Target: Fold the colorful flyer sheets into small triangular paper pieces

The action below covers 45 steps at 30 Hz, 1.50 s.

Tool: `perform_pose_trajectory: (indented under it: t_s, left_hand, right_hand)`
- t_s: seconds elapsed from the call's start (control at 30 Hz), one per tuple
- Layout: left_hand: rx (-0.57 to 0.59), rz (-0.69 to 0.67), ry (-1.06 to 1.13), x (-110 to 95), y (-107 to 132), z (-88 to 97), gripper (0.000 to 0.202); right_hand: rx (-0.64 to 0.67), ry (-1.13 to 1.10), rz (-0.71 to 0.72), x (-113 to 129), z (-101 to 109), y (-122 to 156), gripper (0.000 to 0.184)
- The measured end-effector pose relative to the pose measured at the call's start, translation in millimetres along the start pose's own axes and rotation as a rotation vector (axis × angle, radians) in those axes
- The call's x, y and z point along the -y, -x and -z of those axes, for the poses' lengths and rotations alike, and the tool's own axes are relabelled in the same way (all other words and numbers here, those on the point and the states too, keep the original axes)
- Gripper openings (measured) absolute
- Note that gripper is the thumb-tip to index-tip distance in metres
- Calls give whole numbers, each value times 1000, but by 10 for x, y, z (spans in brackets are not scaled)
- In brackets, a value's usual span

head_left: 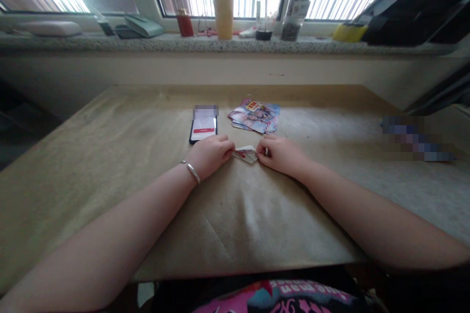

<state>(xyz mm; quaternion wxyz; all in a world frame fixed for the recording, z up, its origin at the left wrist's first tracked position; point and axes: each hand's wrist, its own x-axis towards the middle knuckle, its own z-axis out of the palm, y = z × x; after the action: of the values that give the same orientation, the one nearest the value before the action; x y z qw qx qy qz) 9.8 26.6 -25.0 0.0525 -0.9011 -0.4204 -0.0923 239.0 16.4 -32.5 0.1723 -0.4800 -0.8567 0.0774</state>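
A small folded piece of printed paper [246, 153], pale with red and dark marks, is stretched between my two hands just above the table. My left hand [211, 155], with a silver bangle at the wrist, pinches its left end. The right end is pinched between the thumb and fingers of my right hand [279, 154]. Directly behind my left hand lies a phone [204, 128] with a lit screen, its lower edge partly covered by the hand. A stack of colourful printed sheets [255, 115] rests on the table beyond the folded paper.
The table [176, 234] has a shiny beige cover. A blurred flat item [418, 139] lies at the far right. Along the stone windowsill [183, 46] stand a red-capped jar [184, 23], a tall yellowish cylinder [224, 5], a clear container [294, 15] and a dark bag [407, 10].
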Motion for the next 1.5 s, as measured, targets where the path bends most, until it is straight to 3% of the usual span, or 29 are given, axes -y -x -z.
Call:
perform_pose_trajectory:
  t_s: [0.4, 0.57, 0.87, 1.2, 1.4, 1.5]
  left_hand:
    - [82, 96, -23, 0, 6, 68, 18]
    - [42, 159, -117, -57, 19, 80, 19]
    - [105, 187, -13, -16, -16, 58, 11]
    - [-112, -11, 228, -42, 2, -15, 13]
    - [-89, 149, 411, -36, -14, -18, 10]
    - [-147, 97, 527, -38, -10, -5, 10]
  right_hand:
    - [47, 39, -37, 18, 34, -6, 6]
    - [44, 9, -33, 1, 16, -11, 5]
    - [41, 10, -20, 2, 10, -10, 6]
    - [-41, -126, -35, -38, -11, -13, 9]
    - [-14, -311, -190, -79, -19, -28, 12]
    - [6, -463, -275, -104, -31, -43, 16]
